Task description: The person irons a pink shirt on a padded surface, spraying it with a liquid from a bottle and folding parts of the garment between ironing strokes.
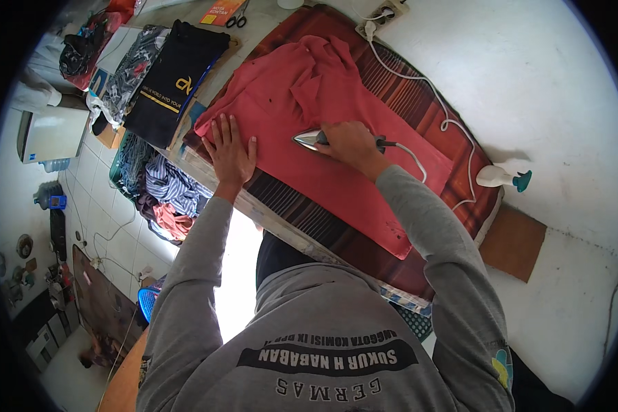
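My right hand grips the dark handle of an electric clothes iron, its metal tip pointing left. Beneath the soleplate lies a red garment, flat toward me and bunched into folds at its far side. My left hand rests palm down with fingers spread on the garment's left edge. Under the cloth is a padded ironing surface covered in dark red and brown striped fabric. From the iron's rear, a pale cord runs out to the right.
A power strip with plugs sits at the far edge. A white spray bottle with a green head lies right. Folded black cloth, scissors and an orange booklet are at far left. A laundry basket holds piled clothes below left.
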The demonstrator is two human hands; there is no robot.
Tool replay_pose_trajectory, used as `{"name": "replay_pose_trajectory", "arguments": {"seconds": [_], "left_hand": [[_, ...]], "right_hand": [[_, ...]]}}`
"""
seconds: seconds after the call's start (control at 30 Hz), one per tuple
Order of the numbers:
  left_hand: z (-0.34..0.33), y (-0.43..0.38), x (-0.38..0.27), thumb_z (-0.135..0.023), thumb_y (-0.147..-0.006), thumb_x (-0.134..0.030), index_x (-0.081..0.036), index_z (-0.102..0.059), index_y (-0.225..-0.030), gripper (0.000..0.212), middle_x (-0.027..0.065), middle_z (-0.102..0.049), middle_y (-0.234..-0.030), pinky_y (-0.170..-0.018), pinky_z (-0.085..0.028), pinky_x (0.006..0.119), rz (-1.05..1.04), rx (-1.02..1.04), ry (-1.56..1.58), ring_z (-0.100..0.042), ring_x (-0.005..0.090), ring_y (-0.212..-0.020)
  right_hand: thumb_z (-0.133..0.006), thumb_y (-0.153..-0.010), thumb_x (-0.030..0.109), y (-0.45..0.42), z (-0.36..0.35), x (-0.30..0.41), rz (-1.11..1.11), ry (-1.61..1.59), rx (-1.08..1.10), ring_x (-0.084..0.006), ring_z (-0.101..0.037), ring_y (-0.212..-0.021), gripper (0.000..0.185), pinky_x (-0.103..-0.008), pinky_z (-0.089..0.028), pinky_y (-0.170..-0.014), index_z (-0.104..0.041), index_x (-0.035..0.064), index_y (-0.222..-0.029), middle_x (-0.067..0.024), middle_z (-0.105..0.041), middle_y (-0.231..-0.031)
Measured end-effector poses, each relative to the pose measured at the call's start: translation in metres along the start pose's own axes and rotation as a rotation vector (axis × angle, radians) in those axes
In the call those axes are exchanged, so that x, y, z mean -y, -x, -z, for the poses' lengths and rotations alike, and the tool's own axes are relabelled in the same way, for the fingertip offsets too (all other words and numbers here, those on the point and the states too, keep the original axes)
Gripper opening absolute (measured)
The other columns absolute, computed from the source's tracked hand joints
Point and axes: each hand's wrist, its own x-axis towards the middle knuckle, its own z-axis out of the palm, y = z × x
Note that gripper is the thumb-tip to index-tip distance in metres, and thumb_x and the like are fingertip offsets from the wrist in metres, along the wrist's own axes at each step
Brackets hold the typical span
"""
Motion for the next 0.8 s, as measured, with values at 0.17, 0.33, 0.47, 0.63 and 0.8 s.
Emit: {"name": "replay_pose_trajectory", "arguments": {"seconds": [0.17,0.33,0.47,0.63,0.8], "left_hand": [[0.0022,-0.0016,-0.0023,-0.045,-0.108,-0.058,-0.003,-0.032,-0.172,0.086,0.0197,-0.027,-0.18,-0.132,-0.01,0.07,-0.022,-0.007,-0.01,-0.017,0.0412,-0.168],[0.0022,0.0,0.0004,-0.045,-0.108,-0.057,-0.002,-0.033,-0.172,0.085,0.0206,-0.027,-0.18,-0.132,-0.01,0.07,-0.022,-0.014,-0.003,-0.018,0.0417,-0.168],[0.0045,-0.0008,-0.0004,-0.046,-0.108,-0.056,-0.002,-0.032,-0.172,0.085,0.0209,-0.027,-0.18,-0.132,-0.01,0.07,-0.023,-0.008,0.004,-0.017,0.0419,-0.168],[0.0052,-0.0014,-0.0011,-0.046,-0.108,-0.056,-0.002,-0.033,-0.172,0.085,0.0207,-0.027,-0.18,-0.132,-0.01,0.07,-0.023,-0.007,0.002,-0.017,0.0418,-0.168],[0.0034,-0.0012,-0.0012,-0.046,-0.108,-0.057,-0.002,-0.033,-0.171,0.085,0.0201,-0.026,-0.18,-0.132,-0.01,0.069,-0.024,-0.007,-0.006,-0.016,0.0415,-0.168]], "right_hand": [[-0.079,-0.093,0.05,0.0008,-0.0029,-0.0037,-0.004,0.024,-0.011,-0.0381,-0.079,-0.082,0.045,-0.0493,-0.063,-0.075,-0.074,0.0064,-0.104,-0.0169,-0.079,-0.088],[-0.076,-0.095,0.048,0.0002,0.0029,0.0018,-0.011,0.027,0.032,-0.0404,-0.077,-0.085,0.046,-0.0528,-0.061,-0.076,-0.071,0.0062,-0.112,-0.0171,-0.079,-0.092],[-0.076,-0.096,0.05,0.0002,0.0045,0.0013,0.012,0.033,0.027,-0.0405,-0.077,-0.084,0.047,-0.0534,-0.061,-0.075,-0.071,0.0059,-0.111,-0.0173,-0.079,-0.092],[-0.076,-0.096,0.05,0.0003,0.0046,0.0,0.015,0.027,0.029,-0.0405,-0.077,-0.084,0.047,-0.0537,-0.061,-0.075,-0.07,0.0056,-0.111,-0.0175,-0.078,-0.091],[-0.075,-0.097,0.049,0.0,0.0035,-0.0007,0.001,0.011,0.042,-0.0407,-0.077,-0.084,0.047,-0.0538,-0.061,-0.076,-0.07,0.0054,-0.111,-0.0174,-0.078,-0.091]]}}
